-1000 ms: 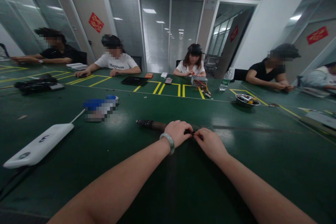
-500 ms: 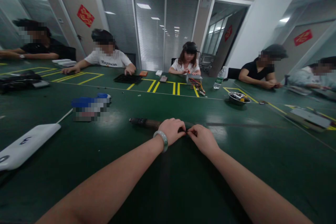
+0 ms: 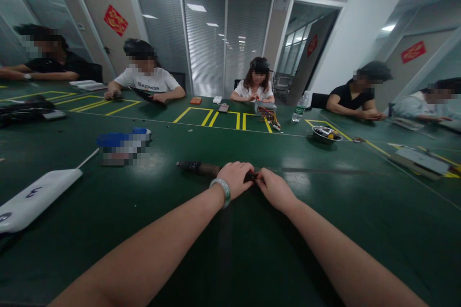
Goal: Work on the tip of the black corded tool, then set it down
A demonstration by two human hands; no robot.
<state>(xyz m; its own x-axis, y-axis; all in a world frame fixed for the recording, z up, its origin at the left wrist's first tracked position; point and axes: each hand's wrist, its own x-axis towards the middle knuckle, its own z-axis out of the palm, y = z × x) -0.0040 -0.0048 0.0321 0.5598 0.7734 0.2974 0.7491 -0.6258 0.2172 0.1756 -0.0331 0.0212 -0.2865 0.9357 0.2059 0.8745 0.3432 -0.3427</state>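
Left hand (image 3: 236, 178), pale green bangle (image 3: 226, 194) at wrist, fingers curled part-closed; can't tell from here how firm its hold. Right hand (image 3: 276, 189): thumb and finger pinched on small dark piece (image 3: 254, 176), right by left fingertips. Dark, brown-barrelled cylindrical tool (image 3: 201, 168) lies on green tabletop (image 3: 108, 211), just beyond left hand, tip pointing left.

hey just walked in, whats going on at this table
The person wearing the camera has both hands together over the green table. The left hand, with a bracelet at its wrist, and the right hand hold a small dark item between their fingers; it is too hidden to identify. A dark, rod-like tool lies just beyond, partly behind the left hand. Across the table, co-workers sit handling other things, one with a metal box and coloured wires.
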